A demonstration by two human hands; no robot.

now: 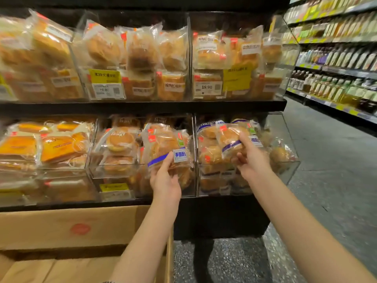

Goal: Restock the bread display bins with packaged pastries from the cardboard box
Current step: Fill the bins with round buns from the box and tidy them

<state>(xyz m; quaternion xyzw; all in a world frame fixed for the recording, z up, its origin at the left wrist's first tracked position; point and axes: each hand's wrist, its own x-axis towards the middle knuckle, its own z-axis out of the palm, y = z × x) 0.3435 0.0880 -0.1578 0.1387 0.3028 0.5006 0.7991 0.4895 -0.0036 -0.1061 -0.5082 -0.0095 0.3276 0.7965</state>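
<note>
Two packs in hand: one per hand, both clear bags of round buns with a blue stripe and a blue-text label
Left hand (165, 180): fingers curled round the bottom edge of the left bun pack (166, 147), thumb on the front by the stripe; pack upright, held in front of the divider between the middle lower bin (114, 174) and the right one
Right hand (250, 158): pinching the right bun pack (231, 137) at its lower right corner, index finger stretched up along the bag; pack tilted, sitting over the top of the right lower bin (289, 172)
Right lower bin: already stacked with the same blue-striped packs under and behind the grip, so looks like the right home
Not placed yet: neither pack let go, both up in the air or just brushing the stock, can't tell which
Cardboard box (79, 227): below and left of the left grip, flaps open, inside mostly out of view, so no idea how many packs remain
Upper bins (285, 64): above both hands, look full
Rough progress: somewhere mid-job; display looks well filled, right bin has room at the front right corner
Left to do: drop these two in, then back to the box for whatever remains
</note>
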